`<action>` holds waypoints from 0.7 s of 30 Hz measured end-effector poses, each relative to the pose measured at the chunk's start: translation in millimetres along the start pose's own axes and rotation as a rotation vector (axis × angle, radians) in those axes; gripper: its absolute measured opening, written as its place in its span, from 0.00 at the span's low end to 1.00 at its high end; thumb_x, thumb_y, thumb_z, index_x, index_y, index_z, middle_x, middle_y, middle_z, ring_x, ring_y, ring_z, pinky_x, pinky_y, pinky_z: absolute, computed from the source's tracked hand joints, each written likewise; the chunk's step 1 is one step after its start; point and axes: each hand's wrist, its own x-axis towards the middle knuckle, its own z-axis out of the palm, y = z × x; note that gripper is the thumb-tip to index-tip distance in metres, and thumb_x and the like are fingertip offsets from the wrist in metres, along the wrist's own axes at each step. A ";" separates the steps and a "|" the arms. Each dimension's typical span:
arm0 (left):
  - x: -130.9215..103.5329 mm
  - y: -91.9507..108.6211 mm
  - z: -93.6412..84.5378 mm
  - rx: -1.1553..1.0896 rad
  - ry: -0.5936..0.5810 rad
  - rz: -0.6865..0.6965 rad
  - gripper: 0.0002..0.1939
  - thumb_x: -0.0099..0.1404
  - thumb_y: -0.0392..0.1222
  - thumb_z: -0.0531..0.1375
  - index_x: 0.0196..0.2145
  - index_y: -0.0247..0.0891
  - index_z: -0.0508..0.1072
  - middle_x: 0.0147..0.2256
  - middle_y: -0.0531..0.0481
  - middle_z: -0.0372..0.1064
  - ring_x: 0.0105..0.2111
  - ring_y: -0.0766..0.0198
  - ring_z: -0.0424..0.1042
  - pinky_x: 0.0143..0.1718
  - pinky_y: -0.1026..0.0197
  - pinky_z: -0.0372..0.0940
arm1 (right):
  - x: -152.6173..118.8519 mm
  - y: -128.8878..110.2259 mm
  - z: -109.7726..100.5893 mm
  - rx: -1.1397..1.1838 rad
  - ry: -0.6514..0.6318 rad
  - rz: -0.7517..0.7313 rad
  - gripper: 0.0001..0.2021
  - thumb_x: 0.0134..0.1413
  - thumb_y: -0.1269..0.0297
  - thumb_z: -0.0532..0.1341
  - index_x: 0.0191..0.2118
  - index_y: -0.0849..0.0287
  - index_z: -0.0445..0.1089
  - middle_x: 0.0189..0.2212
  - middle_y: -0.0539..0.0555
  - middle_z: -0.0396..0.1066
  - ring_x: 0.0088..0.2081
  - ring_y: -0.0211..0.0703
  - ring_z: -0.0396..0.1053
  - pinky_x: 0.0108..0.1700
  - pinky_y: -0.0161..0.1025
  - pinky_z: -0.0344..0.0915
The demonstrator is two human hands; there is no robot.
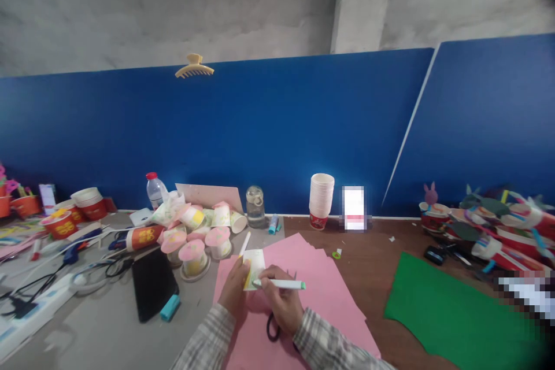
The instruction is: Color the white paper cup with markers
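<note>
A small white paper cup [254,266] sits low in the middle of the frame, held over a spread of pink paper sheets [321,289]. It is pale, with a yellow patch along its lower left side, and a white stick [245,243] pokes up from just behind its upper left edge.

The left hand [234,289] comes up from the bottom of the frame in a plaid sleeve, its fingers curled round the cup's left side, thumb laid against the yellow patch. The right hand [281,300] sits just to the right, fingers bunched in a writing grip on a light green marker [280,284], which lies nearly level with its tip touching the cup's lower face and its far end pointing to the right. Under the right wrist a dark loop shows on the pink paper, probably a scissor handle [273,328], though it is mostly covered.

To the left of the hands a black phone [154,289] lies flat on the grey surface [99,329], with decorated cups [195,237] clustered behind it. A stack of white cups [322,196] stands against the blue partition [277,127] at centre, and a green sheet [451,312] lies at lower right.
</note>
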 end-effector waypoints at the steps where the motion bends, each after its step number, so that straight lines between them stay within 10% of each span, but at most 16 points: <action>1: 0.0 0.2 0.0 0.004 0.000 -0.001 0.17 0.39 0.51 0.65 0.25 0.37 0.71 0.17 0.56 0.64 0.18 0.65 0.62 0.23 0.60 0.59 | 0.1 -0.3 -0.1 0.002 -0.003 -0.005 0.06 0.46 0.68 0.58 0.25 0.56 0.72 0.20 0.47 0.71 0.24 0.40 0.67 0.27 0.31 0.64; 21: -0.2 -0.9 -0.7 -0.004 -0.003 0.022 0.14 0.41 0.49 0.64 0.22 0.38 0.69 0.20 0.53 0.68 0.22 0.61 0.65 0.25 0.60 0.60 | 0.7 0.9 0.4 -0.013 -0.028 0.000 0.06 0.46 0.68 0.58 0.25 0.56 0.72 0.21 0.47 0.71 0.24 0.40 0.67 0.28 0.32 0.63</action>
